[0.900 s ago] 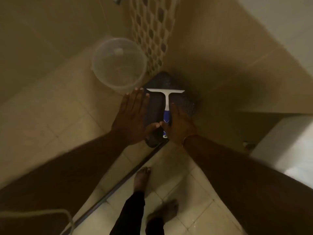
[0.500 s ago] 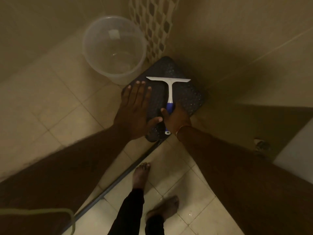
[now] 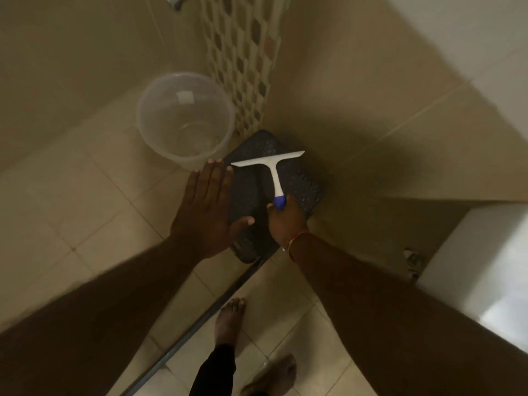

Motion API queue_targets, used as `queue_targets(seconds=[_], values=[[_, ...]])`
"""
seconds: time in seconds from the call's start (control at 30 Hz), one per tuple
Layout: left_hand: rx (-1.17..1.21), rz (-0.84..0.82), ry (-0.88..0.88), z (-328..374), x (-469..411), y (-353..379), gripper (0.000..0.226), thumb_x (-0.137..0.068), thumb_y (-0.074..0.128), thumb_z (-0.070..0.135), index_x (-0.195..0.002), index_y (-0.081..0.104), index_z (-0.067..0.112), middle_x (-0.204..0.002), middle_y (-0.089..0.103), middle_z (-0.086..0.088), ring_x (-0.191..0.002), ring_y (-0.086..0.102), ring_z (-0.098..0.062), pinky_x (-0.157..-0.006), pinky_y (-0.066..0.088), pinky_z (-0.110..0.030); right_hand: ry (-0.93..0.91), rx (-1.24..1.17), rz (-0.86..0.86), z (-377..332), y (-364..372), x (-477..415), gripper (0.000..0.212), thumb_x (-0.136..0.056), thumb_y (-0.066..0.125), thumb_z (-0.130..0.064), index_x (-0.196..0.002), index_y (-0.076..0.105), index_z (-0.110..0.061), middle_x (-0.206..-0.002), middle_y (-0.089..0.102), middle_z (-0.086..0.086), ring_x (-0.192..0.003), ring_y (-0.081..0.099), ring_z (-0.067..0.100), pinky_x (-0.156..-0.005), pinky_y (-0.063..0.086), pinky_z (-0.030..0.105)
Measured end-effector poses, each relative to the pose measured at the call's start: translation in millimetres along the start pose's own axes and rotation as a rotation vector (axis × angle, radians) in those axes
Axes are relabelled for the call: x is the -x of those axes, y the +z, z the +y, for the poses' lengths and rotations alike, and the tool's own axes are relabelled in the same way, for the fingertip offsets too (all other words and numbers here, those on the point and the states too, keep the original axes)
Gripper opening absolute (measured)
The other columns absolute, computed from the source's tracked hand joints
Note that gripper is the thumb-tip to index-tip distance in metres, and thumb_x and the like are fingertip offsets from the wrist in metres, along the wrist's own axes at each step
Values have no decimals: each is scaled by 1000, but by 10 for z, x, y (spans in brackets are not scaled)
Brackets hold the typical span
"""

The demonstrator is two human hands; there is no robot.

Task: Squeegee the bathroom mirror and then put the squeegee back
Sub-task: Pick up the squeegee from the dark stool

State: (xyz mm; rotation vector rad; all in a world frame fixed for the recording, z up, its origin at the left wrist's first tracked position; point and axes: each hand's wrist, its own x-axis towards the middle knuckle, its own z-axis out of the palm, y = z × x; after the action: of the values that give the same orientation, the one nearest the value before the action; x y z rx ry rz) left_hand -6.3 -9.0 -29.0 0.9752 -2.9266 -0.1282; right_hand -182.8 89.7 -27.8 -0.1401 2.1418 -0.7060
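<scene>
Now right hand [image 3: 287,221] fingers wrapped round squeegee [image 3: 273,172] handle, left hand [image 3: 207,210] flat, spread, empty beside it

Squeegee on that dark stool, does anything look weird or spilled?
Nothing stands out. The squeegee lies over the dark stool, right hand gripping its blue handle. The clear bucket stands upright; no spill shows.

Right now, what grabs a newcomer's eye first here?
The white squeegee with its blue grip, bright against the dark stool in the tiled corner, its handle in the right hand. The left hand is spread flat at the stool's left edge. Behind it a clear plastic bucket stands on the floor.
</scene>
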Motion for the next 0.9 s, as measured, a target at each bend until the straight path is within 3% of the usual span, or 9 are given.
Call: queue_targets(seconds=[0.13, 0.3, 0.5, 0.67, 0.8, 0.9], values=[[-28, 81, -3, -5, -146, -486, 116, -107, 42, 86, -180, 21, -2, -187, 21, -31, -177, 19, -48, -143, 17, -65, -163, -60, 39, -299, -307, 341, 32, -110, 61, -47, -125, 60, -18, -112, 66, 1, -103, 65, 21, -87, 48, 36], [-53, 210, -7, 26, -370, -1424, 117, -107, 33, 88, -180, 20, -3, -188, 18, -31, -176, 19, -48, -142, 19, -66, -374, -97, 150, -874, -792, 939, 36, -111, 53, -54, -111, 62, -19, -99, 69, 1, -92, 70, 22, -91, 58, 46], [-87, 354, 27, 86, -465, -2617, 118, -107, 34, 88, -179, 19, -5, -188, 15, -31, -176, 20, -50, -140, 22, -68, -619, -115, 201, -1526, -1440, 1837, 20, -112, 52, -51, -105, 55, -33, -84, 65, -4, -72, 63, 8, -60, 45, 14], [-110, 526, 59, 189, -457, -3727, 114, -108, 37, 83, -178, 22, -6, -188, 18, -30, -176, 19, -50, -140, 23, -70, -767, -183, 242, -2080, -1949, 2680, 25, -111, 54, -52, -115, 61, -28, -96, 69, -9, -86, 68, 6, -75, 50, 21], [-171, 684, 82, 291, -446, -4646, 115, -108, 43, 84, -177, 27, -7, -186, 23, -32, -174, 25, -52, -137, 27, -72, -927, -261, 304, -2492, -2377, 3402, 19, -111, 56, -50, -99, 57, -34, -86, 68, -11, -79, 66, -2, -67, 48, 17], [-193, 767, 85, 432, -456, -5370, 119, -104, 47, 86, -177, 27, -6, -188, 21, -29, -176, 22, -49, -139, 24, -68, -1035, -322, 400, -2758, -2718, 3970, 26, -111, 56, -48, -93, 54, -29, -75, 62, -7, -68, 59, 6, -65, 48, 30]])
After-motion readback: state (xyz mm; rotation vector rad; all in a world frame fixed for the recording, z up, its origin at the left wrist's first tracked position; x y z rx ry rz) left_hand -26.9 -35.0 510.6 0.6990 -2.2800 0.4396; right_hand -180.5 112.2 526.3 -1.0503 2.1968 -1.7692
